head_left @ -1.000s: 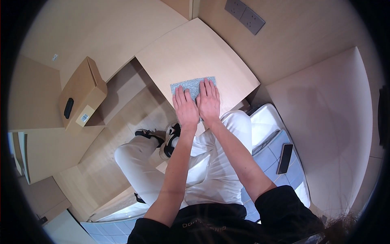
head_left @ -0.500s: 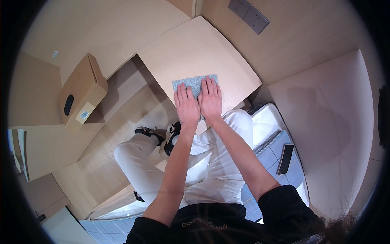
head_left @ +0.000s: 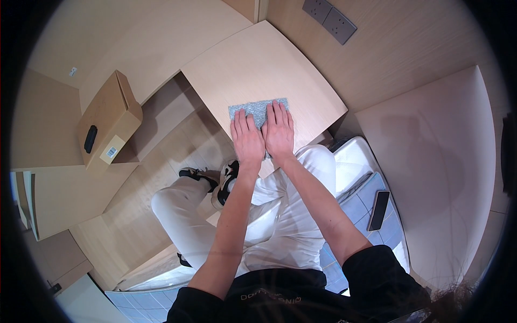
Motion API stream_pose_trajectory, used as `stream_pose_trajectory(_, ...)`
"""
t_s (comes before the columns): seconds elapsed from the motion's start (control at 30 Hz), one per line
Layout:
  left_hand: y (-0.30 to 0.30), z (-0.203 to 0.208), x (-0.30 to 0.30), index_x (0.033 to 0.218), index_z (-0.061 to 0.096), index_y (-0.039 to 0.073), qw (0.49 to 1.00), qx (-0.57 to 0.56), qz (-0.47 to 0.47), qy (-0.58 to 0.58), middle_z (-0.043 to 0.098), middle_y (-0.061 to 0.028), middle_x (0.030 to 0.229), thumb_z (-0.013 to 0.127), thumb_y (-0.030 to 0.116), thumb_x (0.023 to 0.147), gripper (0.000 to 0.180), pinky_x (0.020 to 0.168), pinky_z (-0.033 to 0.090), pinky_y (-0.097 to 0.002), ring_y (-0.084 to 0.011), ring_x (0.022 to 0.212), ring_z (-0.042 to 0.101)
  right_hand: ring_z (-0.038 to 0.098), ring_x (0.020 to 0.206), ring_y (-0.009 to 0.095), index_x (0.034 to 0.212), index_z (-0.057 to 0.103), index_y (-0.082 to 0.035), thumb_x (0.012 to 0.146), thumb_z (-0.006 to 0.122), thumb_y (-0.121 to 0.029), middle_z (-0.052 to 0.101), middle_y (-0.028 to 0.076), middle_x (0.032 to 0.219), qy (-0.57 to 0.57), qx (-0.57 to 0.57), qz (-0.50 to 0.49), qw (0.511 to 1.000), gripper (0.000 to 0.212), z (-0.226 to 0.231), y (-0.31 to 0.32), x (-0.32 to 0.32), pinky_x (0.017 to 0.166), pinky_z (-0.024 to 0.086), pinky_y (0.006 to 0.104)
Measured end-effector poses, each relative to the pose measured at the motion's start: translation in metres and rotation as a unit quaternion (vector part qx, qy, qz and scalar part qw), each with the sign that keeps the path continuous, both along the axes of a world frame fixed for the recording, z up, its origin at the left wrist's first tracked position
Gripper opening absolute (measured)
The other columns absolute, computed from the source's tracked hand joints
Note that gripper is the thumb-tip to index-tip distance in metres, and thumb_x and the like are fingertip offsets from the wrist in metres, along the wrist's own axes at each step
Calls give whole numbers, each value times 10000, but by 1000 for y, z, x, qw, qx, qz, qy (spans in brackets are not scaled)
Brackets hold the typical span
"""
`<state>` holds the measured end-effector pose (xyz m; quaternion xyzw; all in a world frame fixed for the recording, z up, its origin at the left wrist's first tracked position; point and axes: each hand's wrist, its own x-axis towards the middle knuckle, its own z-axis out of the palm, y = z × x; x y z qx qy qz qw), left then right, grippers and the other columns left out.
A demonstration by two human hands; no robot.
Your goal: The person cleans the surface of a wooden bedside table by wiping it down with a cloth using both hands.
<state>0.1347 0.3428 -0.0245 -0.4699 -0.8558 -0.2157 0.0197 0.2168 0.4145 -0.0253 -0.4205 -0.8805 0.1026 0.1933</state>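
Note:
A grey-blue speckled cloth (head_left: pixel 257 109) lies flat near the front edge of a light wooden tabletop (head_left: pixel 258 64). My left hand (head_left: pixel 249 139) rests palm down on the cloth's left part, fingers stretched forward. Beside it, my right hand (head_left: pixel 278 133) lies flat on the right part, its fingers also straight. The two hands nearly touch at the thumbs, and both cover much of the cloth's middle and near portion. Neither hand grips anything.
A brown cardboard box (head_left: pixel 110 118) with a black handle stands at the left on a wooden ledge. To the right, a phone (head_left: pixel 378 210) lies on blue checked bedding (head_left: pixel 353 202). Wall sockets (head_left: pixel 329 20) sit at the far right. My white-trousered legs (head_left: pixel 186 212) are below.

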Motion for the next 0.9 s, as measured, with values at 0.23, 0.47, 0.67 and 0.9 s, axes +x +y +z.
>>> stream_pose_trajectory(0.23,0,-1,0,1433,526,-22,1000,-1,1,0,458,-219,1616,607,165,972,505,1328,207,-514,-364,1575,339,407,1550,351,1526,527,8,1005,561,-195,484,194,1627,2,1,-2,1000,561,1,0,-1,1298,287,515)
stream_pose_trajectory(0.47,3,-1,-3,1424,529,-20,1000,1,-2,-1,472,-212,1600,613,160,961,504,1326,208,-512,-362,1570,344,417,1540,354,1511,539,18,991,569,-189,490,200,1617,13,9,6,1000,560,0,3,-2,1295,290,514)
stream_pose_trajectory(0.67,5,-1,-10,1408,534,-16,1000,4,-12,6,477,-211,1593,615,162,959,490,1319,226,-502,-360,1560,359,431,1526,357,1492,553,18,977,577,-179,499,202,1608,13,13,29,999,552,1,9,-5,1284,303,516)
stream_pose_trajectory(0.9,15,-2,-23,1366,551,-4,999,29,-23,13,488,-212,1575,607,170,953,451,1312,248,-500,-361,1547,376,414,1542,340,1496,548,6,953,575,-187,496,192,1615,16,14,46,999,577,0,22,-12,1297,281,509)
